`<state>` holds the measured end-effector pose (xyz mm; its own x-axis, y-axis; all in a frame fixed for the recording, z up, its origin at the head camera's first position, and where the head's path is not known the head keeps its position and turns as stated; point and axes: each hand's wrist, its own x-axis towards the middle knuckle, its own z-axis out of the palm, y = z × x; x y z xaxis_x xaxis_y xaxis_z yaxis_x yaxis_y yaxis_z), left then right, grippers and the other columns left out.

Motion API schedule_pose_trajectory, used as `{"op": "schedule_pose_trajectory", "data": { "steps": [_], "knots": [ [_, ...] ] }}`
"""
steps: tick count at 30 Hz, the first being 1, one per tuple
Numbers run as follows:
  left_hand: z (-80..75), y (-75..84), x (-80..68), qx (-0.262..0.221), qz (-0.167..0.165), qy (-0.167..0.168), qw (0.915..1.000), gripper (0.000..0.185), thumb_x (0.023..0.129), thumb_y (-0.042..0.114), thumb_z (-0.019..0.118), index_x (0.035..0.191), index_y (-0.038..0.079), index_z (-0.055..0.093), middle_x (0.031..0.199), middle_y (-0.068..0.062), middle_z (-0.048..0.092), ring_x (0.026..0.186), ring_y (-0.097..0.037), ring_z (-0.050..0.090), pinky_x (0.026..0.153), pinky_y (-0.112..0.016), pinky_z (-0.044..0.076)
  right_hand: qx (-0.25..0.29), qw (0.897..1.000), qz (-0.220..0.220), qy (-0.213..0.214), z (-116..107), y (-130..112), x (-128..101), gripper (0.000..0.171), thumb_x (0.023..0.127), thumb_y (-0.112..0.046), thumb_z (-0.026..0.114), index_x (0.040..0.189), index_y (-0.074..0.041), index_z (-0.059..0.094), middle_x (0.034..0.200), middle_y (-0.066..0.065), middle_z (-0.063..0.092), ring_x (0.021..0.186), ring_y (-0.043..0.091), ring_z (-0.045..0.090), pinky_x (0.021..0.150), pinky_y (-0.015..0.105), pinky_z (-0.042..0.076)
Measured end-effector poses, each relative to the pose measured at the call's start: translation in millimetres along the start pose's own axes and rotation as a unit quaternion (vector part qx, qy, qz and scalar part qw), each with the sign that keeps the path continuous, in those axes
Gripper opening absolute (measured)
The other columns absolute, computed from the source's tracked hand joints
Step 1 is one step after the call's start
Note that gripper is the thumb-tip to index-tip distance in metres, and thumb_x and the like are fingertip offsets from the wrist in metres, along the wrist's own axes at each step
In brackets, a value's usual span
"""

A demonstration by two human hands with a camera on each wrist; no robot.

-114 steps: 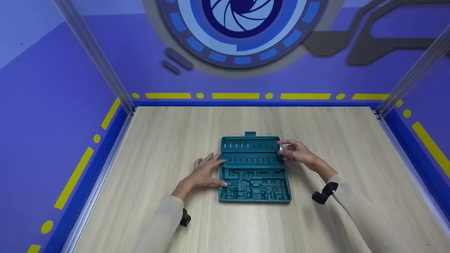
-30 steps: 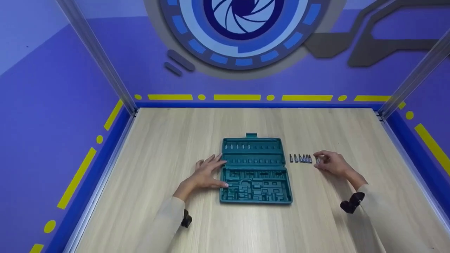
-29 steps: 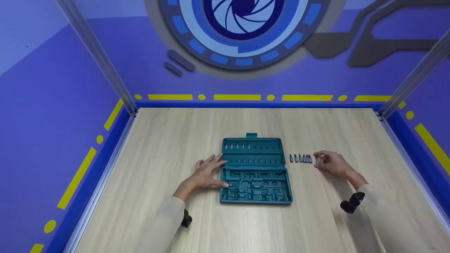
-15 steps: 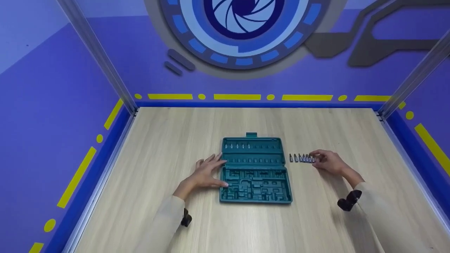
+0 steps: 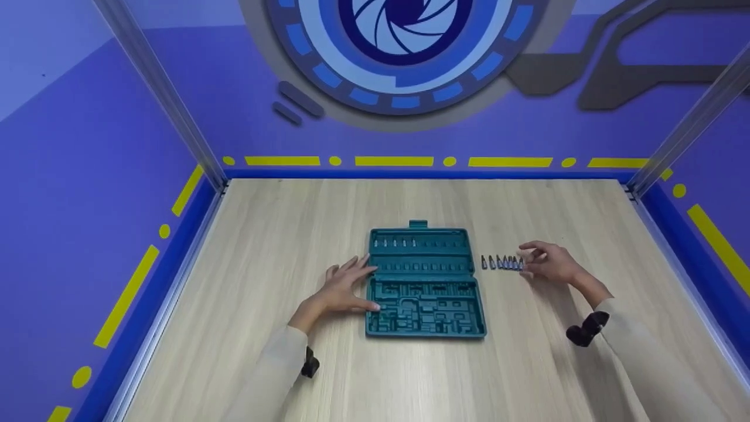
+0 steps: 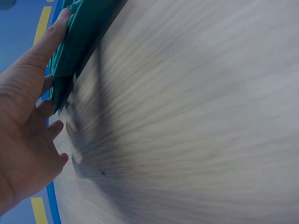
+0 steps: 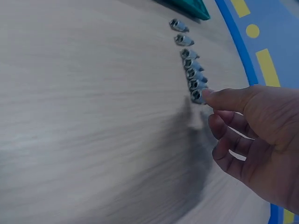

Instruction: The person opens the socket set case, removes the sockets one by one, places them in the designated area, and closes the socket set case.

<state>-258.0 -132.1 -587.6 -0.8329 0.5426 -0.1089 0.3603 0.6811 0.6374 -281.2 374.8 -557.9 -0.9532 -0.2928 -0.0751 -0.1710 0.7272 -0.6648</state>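
An opened dark green tool case (image 5: 426,328) lies flat on the table. My left hand (image 5: 341,291) rests at its left edge, fingers spread, with the thumb on the lower half and fingertips near the upper half. To the right of the case, several silver bit sockets (image 5: 499,263) lie side by side, socket ends toward me. My right hand (image 5: 551,262) is at the right end of this row. In the right wrist view the thumb touches the endmost bit socket (image 7: 198,96), while the other fingers stand apart from it.
Several more bit sockets (image 5: 395,242) sit in the left part of the case's upper row. Moulded slots fill the lower half. The wooden table (image 5: 281,234) is bounded by blue walls (image 5: 404,140) at the back and sides.
My right hand took a bit socket from the case's right edge to the table, slid it left against the row, and has now spread its fingers. The left hand stays put.
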Motion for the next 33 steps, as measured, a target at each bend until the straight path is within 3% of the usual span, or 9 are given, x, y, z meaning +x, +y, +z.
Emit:
{"op": "schedule_pose_trajectory", "data": {
  "steps": [10,15,21,25,33],
  "knots": [
    [0.4,1.6,1.6,0.010,-0.003,-0.005,0.9999,0.092,0.082,0.053,0.081,0.157,0.017,0.042,0.172,-0.011,0.019,0.159,-0.038,0.014,0.120,-0.071,0.007,0.036,0.998,-0.050,-0.034,4.0,-32.2,22.0,0.039,0.096,-0.003,0.067,0.132,0.010,0.059,0.101,0.024,0.071,0.082,0.010,0.065,0.067,0.018,0.050],
    [2.5,1.2,2.8,0.015,-0.004,-0.006,0.9999,0.094,0.083,0.055,0.080,0.158,0.016,0.041,0.172,-0.012,0.018,0.159,-0.039,0.014,0.120,-0.071,0.007,0.046,0.996,-0.062,-0.045,20.5,-49.0,35.7,0.038,0.096,-0.002,0.065,0.131,0.010,0.060,0.100,0.025,0.072,0.083,0.020,0.068,0.067,0.019,0.050],
    [2.0,3.2,2.3,0.021,-0.011,-0.002,0.9997,0.095,0.081,0.055,0.082,0.157,0.015,0.042,0.172,-0.012,0.019,0.159,-0.039,0.013,0.120,-0.071,0.008,0.072,0.995,-0.036,-0.067,46.3,-74.9,58.8,0.040,0.099,-0.013,0.067,0.135,0.004,0.060,0.101,0.021,0.070,0.077,0.034,0.066,0.060,0.028,0.050],
    [-0.9,7.1,3.8,0.040,-0.017,0.001,0.9990,0.097,0.077,0.056,0.084,0.156,0.015,0.045,0.171,-0.012,0.022,0.159,-0.038,0.014,0.121,-0.069,0.010,0.084,0.993,-0.031,-0.072,64.5,-93.0,73.6,0.040,0.101,-0.018,0.065,0.137,0.000,0.061,0.099,0.016,0.069,0.080,0.030,0.064,0.063,0.032,0.051],
    [-2.0,12.0,5.5,0.055,-0.025,0.003,0.9982,0.099,0.074,0.057,0.086,0.153,0.011,0.048,0.170,-0.014,0.024,0.159,-0.039,0.015,0.121,-0.067,0.012,0.133,0.986,-0.063,-0.074,102.4,-117.2,100.7,0.039,0.103,-0.012,0.061,0.137,0.007,0.058,0.102,0.027,0.069,0.084,0.036,0.066,0.068,0.032,0.053]
  ]
}}
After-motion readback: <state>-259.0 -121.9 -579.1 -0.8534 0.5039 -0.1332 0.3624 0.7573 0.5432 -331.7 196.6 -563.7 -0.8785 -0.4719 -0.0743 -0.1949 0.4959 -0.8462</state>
